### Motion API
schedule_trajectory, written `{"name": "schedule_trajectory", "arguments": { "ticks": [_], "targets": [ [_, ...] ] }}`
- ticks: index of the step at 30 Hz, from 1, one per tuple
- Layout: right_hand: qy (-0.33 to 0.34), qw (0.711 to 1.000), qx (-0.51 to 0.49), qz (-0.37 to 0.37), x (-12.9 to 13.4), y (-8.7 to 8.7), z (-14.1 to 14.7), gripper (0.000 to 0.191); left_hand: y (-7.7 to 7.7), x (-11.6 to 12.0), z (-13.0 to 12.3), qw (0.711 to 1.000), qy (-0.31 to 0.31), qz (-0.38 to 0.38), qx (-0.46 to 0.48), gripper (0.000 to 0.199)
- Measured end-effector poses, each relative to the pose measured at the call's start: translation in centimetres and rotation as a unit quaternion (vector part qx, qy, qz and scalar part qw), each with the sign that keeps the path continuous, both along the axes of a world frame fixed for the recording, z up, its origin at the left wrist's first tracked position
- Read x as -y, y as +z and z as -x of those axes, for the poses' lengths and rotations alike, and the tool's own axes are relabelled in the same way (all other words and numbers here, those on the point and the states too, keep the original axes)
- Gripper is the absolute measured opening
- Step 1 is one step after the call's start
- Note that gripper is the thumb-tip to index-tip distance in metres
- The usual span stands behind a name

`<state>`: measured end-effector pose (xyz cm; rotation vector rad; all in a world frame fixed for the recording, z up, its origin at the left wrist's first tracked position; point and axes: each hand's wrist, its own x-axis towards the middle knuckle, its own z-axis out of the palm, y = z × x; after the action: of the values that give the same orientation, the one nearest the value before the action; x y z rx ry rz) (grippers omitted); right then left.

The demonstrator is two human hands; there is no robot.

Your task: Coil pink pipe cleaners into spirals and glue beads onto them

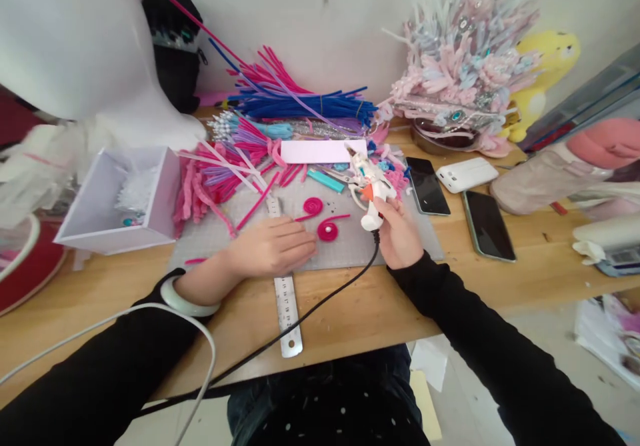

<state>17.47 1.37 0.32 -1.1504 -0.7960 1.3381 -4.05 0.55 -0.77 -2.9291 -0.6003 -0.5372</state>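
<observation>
My right hand (400, 233) is wrapped round a white glue gun (373, 193) with an orange trigger and a black cable; its nozzle points up and left over the mat. My left hand (275, 246) rests palm down over a steel ruler (287, 306), its fingers curled together; what they hold, if anything, is hidden. Just beyond its fingertips lies a magenta pipe-cleaner spiral (313, 207) with a short tail. A second magenta spiral (327, 231), with a small white spot at its centre, sits between my hands.
Bundles of pipe cleaners (305, 103) and a lilac strip (320, 152) lie behind the grey mat (345, 257). A white box (120, 233) stands left. Two phones (429, 186), a power bank (467, 175) and a pink-lidded bottle (535, 179) are right. Cables cross the front.
</observation>
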Motion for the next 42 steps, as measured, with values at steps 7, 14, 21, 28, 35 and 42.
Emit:
{"name": "schedule_trajectory", "arguments": {
  "ticks": [7,14,21,28,35,42],
  "targets": [
    [0.013,0.993,-0.114,0.028,-0.2,0.5,-0.1,0.012,0.7,0.5,-1.2,0.995,-0.088,-0.039,-0.014,0.021],
    [0.105,0.987,-0.098,0.065,-0.3,0.1,-0.4,0.010,-0.5,-0.1,-1.2,0.998,-0.037,-0.025,-0.033,0.019],
    [0.170,0.984,0.049,0.004,-0.6,-0.7,-1.5,0.008,-0.4,-0.2,-1.2,0.996,0.047,0.066,0.026,0.019],
    [0.252,0.942,0.220,0.016,-0.6,-0.5,-3.2,0.021,-1.0,-2.7,-1.1,0.970,0.194,0.136,0.051,0.022],
    [0.233,0.850,0.470,0.051,-0.9,0.0,-3.7,0.027,-1.3,-3.2,-1.3,0.962,0.192,0.180,0.072,0.020],
    [0.236,0.738,0.632,0.034,-0.8,0.7,-4.3,0.041,-1.4,-2.9,-1.2,0.944,0.210,0.231,0.106,0.015]
  ]
}}
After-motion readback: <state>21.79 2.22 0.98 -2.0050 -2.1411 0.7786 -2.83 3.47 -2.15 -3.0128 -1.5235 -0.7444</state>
